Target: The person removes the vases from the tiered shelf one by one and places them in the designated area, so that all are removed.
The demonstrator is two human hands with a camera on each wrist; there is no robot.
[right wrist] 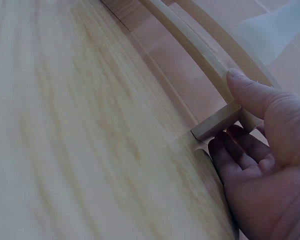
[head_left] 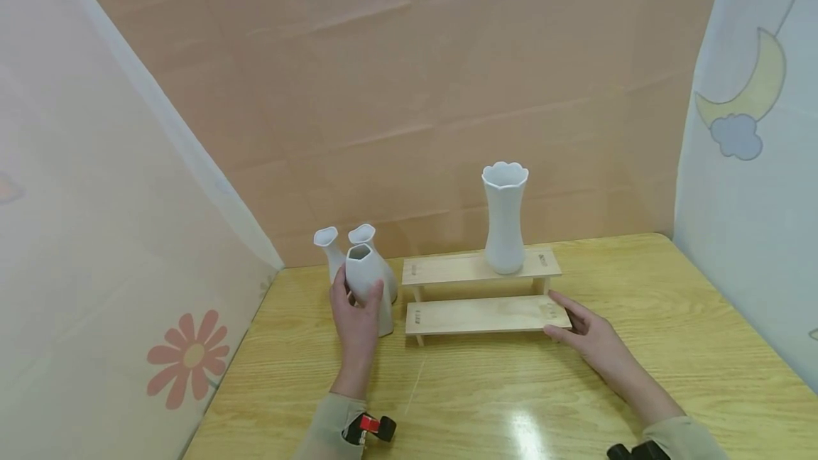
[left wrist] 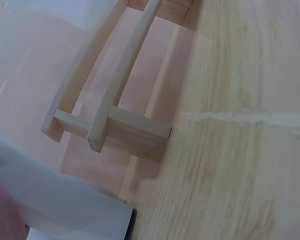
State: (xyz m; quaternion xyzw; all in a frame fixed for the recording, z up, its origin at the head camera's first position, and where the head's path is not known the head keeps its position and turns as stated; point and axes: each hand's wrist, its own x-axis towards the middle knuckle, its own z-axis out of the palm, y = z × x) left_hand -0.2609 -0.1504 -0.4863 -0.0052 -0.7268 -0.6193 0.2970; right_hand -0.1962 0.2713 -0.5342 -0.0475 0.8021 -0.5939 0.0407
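My left hand (head_left: 359, 318) grips a white vase with an angular mouth (head_left: 367, 279), thumb on its right side and fingers on its left. The lower part of this vase (left wrist: 75, 200) shows in the left wrist view, its base close to the tabletop. At the right end of a two-step wooden stand (head_left: 479, 314), my right hand (head_left: 591, 336) holds the lower board. The right wrist view shows the thumb (right wrist: 255, 95) on the board's front edge and the fingers curled beside its leg. A tall white vase with a scalloped rim (head_left: 505, 226) stands upright on the upper step.
Two slimmer white vases with flared mouths, one on the left (head_left: 327, 240) and one on the right (head_left: 362, 234), stand behind the held vase and are partly hidden by it. The wood-grain table (head_left: 486, 389) meets a brown backdrop (head_left: 415, 105) at the back and pale printed sheets at both sides.
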